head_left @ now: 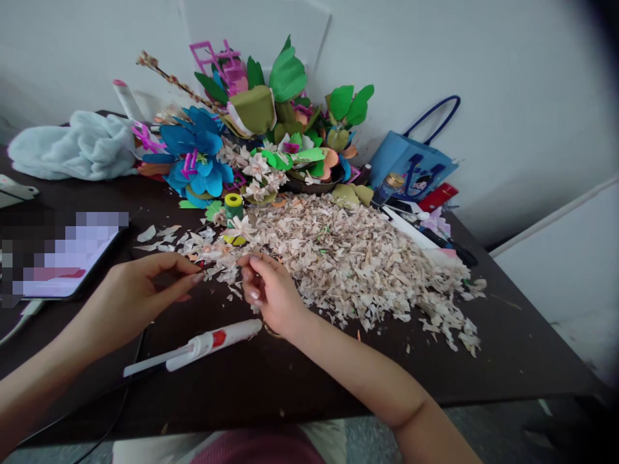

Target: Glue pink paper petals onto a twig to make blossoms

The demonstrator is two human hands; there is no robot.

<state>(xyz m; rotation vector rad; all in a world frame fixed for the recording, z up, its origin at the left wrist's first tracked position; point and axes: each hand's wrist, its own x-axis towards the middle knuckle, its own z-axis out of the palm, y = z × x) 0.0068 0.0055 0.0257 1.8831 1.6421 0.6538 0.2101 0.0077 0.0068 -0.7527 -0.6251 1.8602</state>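
My left hand (140,293) hovers over the dark table (290,380), fingers pressed together in a pinch pointing right; what it holds is too small to make out. My right hand (268,287) is curled just right of it at the near edge of a big pile of pale paper petals (358,258), fingertips pinched on something I cannot make out. A white glue gun (203,345) lies in front of both hands. A small finished pale flower (240,227) rests beside a green tape roll (233,206) just beyond the hands.
Paper flowers, blue (198,158) and green (285,84), crowd the back of the table. A light blue cloth (77,148) lies far left, a tablet (68,258) near left, a blue bag (411,161) and small jar (389,187) at the back right. The table edge runs along the front.
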